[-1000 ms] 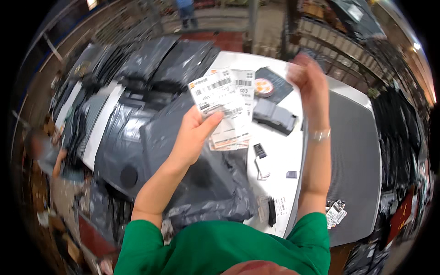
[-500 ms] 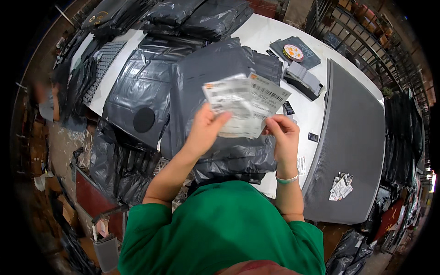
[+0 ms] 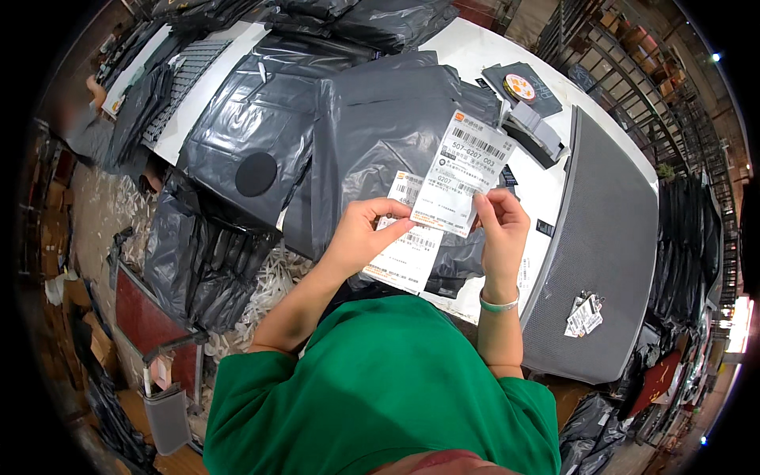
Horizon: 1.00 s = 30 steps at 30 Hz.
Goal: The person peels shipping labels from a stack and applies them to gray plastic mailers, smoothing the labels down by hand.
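Note:
My left hand (image 3: 369, 231) is closed in a pinch on a white shipping label (image 3: 412, 257), which hangs low over the bags. My right hand (image 3: 502, 226) pinches the lower right corner of a second white shipping label (image 3: 464, 170). This one is tilted and overlaps the upper right part of the first; its lower left corner meets my left fingertips. Both labels carry barcodes and face up. Beneath them lies a large dark grey plastic mailer bag (image 3: 372, 119). Left of it is a shinier black packed bag (image 3: 245, 119) with a round black disc (image 3: 257, 174) on top.
A tape roll (image 3: 519, 88) sits on a dark packet at the back right, near a grey-black box-shaped device (image 3: 535, 133). On the right, a grey mesh panel (image 3: 606, 245) bears small tags (image 3: 584, 314). More black bags (image 3: 214, 269) hang at left, where a blurred person (image 3: 91, 131) works.
The two labels have been drawn apart: the right one moved up and right, the left one dropped lower. The view has shifted slightly. At left, the other person's arm has moved.

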Each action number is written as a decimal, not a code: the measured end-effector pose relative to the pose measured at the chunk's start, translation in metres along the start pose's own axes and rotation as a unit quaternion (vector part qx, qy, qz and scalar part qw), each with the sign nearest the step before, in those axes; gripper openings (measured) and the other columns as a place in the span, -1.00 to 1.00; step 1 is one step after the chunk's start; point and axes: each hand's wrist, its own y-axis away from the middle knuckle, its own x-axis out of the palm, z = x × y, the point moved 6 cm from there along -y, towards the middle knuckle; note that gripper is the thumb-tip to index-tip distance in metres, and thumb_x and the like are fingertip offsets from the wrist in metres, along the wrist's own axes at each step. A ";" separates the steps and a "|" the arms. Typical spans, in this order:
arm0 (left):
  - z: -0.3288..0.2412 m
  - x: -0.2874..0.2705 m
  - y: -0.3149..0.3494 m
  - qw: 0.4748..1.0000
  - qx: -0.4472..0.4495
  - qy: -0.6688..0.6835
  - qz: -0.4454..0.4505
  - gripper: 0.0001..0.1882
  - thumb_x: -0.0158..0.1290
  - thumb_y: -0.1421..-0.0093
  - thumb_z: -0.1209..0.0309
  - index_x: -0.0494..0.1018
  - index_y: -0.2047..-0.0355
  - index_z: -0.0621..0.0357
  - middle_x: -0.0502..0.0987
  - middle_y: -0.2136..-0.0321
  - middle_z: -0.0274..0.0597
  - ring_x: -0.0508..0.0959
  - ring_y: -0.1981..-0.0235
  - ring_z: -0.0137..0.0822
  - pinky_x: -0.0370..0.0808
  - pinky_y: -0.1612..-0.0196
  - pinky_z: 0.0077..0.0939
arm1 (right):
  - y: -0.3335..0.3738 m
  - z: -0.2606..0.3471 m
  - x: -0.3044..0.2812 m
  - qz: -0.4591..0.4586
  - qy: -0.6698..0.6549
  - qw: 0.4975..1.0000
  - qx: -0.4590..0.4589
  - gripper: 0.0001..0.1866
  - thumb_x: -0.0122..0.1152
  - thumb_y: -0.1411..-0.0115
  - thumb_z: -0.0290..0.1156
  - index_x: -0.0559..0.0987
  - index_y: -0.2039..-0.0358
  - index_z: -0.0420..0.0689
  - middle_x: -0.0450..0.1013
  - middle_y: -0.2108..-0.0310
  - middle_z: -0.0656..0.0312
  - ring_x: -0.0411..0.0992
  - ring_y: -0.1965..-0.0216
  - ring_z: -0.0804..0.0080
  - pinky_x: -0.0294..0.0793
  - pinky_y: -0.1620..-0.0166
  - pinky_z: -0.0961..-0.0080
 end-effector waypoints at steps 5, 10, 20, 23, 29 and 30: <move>-0.004 -0.002 0.003 0.999 0.034 0.025 -0.023 -0.86 0.03 -0.02 0.57 0.46 0.38 0.38 0.52 0.49 -0.22 0.48 0.45 -0.55 0.40 0.39 -0.71 | 0.002 -0.002 0.003 -0.008 0.020 1.000 -0.022 -0.90 0.10 -0.07 -0.52 0.42 0.52 -0.26 0.34 0.66 0.38 0.28 0.66 0.72 0.27 0.58 0.79; 0.003 -0.012 0.003 0.998 0.013 -0.020 -0.058 -0.87 0.05 0.00 0.57 0.47 0.41 0.39 0.53 0.48 -0.18 0.48 0.45 -0.53 0.40 0.38 -0.70 | 0.002 -0.001 0.007 -0.007 0.037 0.999 -0.011 -0.91 0.12 -0.05 -0.53 0.42 0.51 -0.27 0.35 0.63 0.35 0.29 0.64 0.71 0.28 0.57 0.79; -0.021 -0.003 0.009 0.971 0.154 -0.177 -0.053 -0.94 0.05 0.07 0.59 0.44 0.53 0.33 0.49 0.57 -0.22 0.45 0.48 -0.48 0.35 0.39 -0.62 | 0.032 0.017 0.057 0.121 0.222 0.952 -0.173 -0.85 0.21 0.11 -0.57 0.52 0.45 -0.22 0.45 0.45 0.19 0.40 0.43 0.46 0.37 0.35 0.62; -0.015 -0.004 0.010 0.970 0.145 -0.183 -0.068 -0.94 0.05 0.12 0.56 0.40 0.58 0.30 0.45 0.61 -0.24 0.42 0.52 -0.44 0.32 0.41 -0.58 | 0.023 -0.036 0.052 0.098 0.019 0.994 0.050 -0.92 0.09 -0.06 -0.46 0.48 0.45 -0.19 0.44 0.49 0.28 0.38 0.43 0.59 0.37 0.37 0.64; 0.042 -0.131 0.058 0.886 0.025 0.416 -0.204 -0.76 -0.09 0.05 0.47 0.27 0.32 0.22 0.40 0.35 -0.04 0.47 0.39 -0.30 0.52 0.41 -0.51 | -0.088 -0.101 -0.061 -0.172 -0.293 0.937 0.077 -0.79 -0.19 -0.22 -0.38 0.38 0.38 -0.23 0.42 0.42 0.19 0.42 0.41 0.45 0.43 0.34 0.59; 0.064 -0.187 0.077 0.905 0.045 0.323 -0.273 -0.78 -0.07 0.01 0.44 0.30 0.32 0.24 0.43 0.36 -0.09 0.47 0.38 -0.32 0.49 0.39 -0.53 | -0.098 -0.061 -0.051 -0.182 -0.176 0.965 -0.064 -0.79 -0.20 -0.23 -0.39 0.37 0.40 -0.24 0.42 0.44 0.20 0.42 0.40 0.44 0.40 0.35 0.58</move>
